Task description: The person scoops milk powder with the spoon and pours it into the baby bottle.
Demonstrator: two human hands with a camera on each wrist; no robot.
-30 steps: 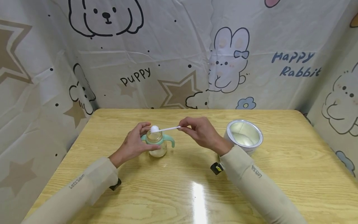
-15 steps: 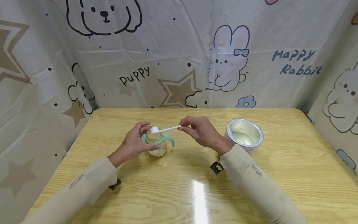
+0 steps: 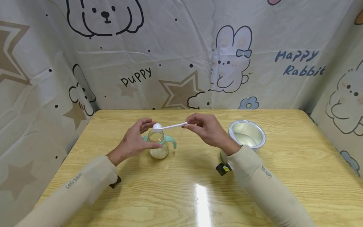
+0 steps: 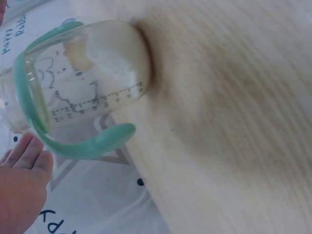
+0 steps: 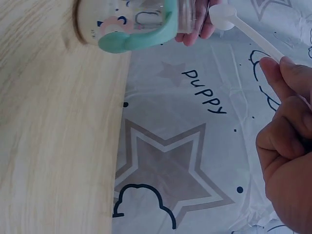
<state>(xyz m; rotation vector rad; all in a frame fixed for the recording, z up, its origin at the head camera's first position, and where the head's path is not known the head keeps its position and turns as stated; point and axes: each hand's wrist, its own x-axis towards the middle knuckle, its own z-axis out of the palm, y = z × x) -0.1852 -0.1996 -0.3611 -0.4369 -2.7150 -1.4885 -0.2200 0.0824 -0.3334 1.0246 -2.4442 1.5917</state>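
A clear baby bottle [image 3: 159,152] with mint-green handles stands uncapped on the table, with pale powder in its bottom. My left hand [image 3: 134,138] is spread around its upper part, thumb in front and fingers behind near the neck. In the left wrist view those fingers [image 4: 30,155] lie fairly straight beside the green handle ring [image 4: 24,92]. My right hand [image 3: 208,130] pinches the handle end of a white measuring scoop [image 3: 171,126] between thumb and forefinger. The scoop's bowl [image 5: 223,17] hangs just above the bottle's mouth, rounded side up in the head view.
An open can [image 3: 247,134] with a silver rim and pale inside stands to the right, partly behind my right wrist. A light wooden table [image 3: 170,195] lies beneath everything. Printed cloth [image 3: 175,47] hangs behind the table and along both sides.
The scoop, low in the bottle's mouth before, has risen a little above it as my right hand moved up and right. My left fingers have lifted slightly; the bottle stays put.
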